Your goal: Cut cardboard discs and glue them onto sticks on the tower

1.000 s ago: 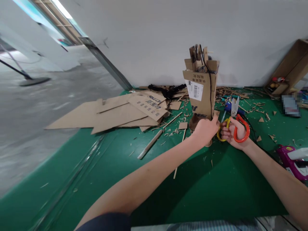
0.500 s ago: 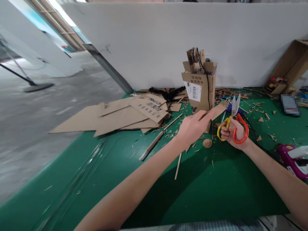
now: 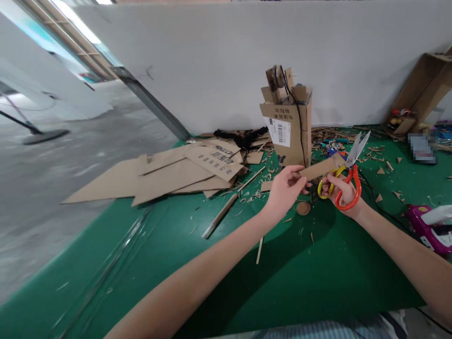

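My left hand (image 3: pixel 285 192) pinches a narrow cardboard strip (image 3: pixel 323 167) and holds it level above the green mat. My right hand (image 3: pixel 342 193) grips scissors (image 3: pixel 348 175) with one yellow and one orange handle; their blades stand apart and point up to the right, beside the strip's far end. Just behind both hands stands an upright cardboard box structure (image 3: pixel 288 123) with a barcode label, a black cord and small cardboard parts on top. A small cardboard disc (image 3: pixel 302 208) lies on the mat under the hands.
Flat cardboard sheets (image 3: pixel 165 172) are piled at the left on the green table (image 3: pixel 176 263), with wooden sticks (image 3: pixel 221 215) and many scraps. A purple and white tool (image 3: pixel 429 223) lies at the right edge; an open carton (image 3: pixel 420 89) leans against the white wall.
My left hand left the foot of the box structure and lifted the cardboard strip. The scissors rose to the strip's end and their blades opened.
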{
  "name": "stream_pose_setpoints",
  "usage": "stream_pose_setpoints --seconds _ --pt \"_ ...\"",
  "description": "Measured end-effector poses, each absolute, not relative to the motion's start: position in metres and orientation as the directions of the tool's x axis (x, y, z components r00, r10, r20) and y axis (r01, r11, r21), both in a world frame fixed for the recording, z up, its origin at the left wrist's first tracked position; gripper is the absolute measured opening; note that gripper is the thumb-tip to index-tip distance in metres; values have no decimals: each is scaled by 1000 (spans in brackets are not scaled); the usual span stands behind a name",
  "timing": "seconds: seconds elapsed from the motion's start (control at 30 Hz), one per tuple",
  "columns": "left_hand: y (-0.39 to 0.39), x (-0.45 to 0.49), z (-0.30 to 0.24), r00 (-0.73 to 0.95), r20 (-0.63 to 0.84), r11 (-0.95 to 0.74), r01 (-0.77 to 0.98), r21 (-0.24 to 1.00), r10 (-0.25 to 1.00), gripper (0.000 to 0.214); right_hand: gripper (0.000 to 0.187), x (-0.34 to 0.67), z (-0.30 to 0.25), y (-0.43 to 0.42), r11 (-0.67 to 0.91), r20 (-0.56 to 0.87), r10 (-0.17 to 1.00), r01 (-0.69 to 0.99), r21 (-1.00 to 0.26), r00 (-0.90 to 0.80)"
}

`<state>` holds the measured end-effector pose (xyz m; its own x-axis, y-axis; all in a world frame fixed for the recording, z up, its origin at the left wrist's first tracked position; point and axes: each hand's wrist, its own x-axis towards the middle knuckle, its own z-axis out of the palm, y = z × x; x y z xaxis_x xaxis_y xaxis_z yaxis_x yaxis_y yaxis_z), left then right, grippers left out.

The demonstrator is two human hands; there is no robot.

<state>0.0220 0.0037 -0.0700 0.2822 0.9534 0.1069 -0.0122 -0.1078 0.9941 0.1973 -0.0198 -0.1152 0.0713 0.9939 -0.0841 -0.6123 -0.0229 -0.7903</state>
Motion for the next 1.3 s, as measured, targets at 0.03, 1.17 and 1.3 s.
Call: stream_pose_setpoints --seconds 0.03,1.17,1.3 --pt "3 22 -65 235 86 -61 -113 992 968 24 30 196 -116 -21 -1 -68 994 -600 -800 89" --pt "9 8 -32 66 277 -249 -275 929 959 24 35 201 -102 -46 326 273 941 319 -890 -199" --pt "10 6 -29 38 299 -280 -250 927 954 22 34 202 -98 -48 320 259 939 304 -897 -226"
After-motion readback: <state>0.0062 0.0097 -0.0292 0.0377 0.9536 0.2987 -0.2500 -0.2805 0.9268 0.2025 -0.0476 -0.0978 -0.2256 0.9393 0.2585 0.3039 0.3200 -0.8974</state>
